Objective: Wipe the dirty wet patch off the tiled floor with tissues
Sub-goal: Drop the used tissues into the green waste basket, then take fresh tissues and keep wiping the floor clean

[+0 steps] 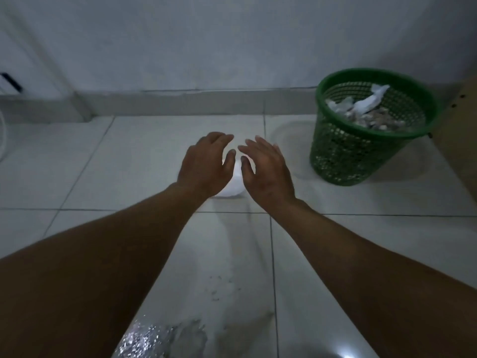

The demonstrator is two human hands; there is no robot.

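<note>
Both my arms reach forward over the pale tiled floor (129, 164). My left hand (206, 164) and my right hand (265, 169) hover side by side, fingers spread and relaxed, holding nothing. A white tissue roll or wad (233, 187) lies on the floor between and partly under the hands; most of it is hidden. Whether either hand touches it I cannot tell. The dirty wet patch (185, 334) glistens with grey specks on the tile near the bottom edge, between my forearms.
A green perforated waste basket (348, 156) holding crumpled used tissues stands at the right near the wall. A brown cardboard-like panel (459, 130) sits behind it. A grey skirting (180, 102) runs along the white wall.
</note>
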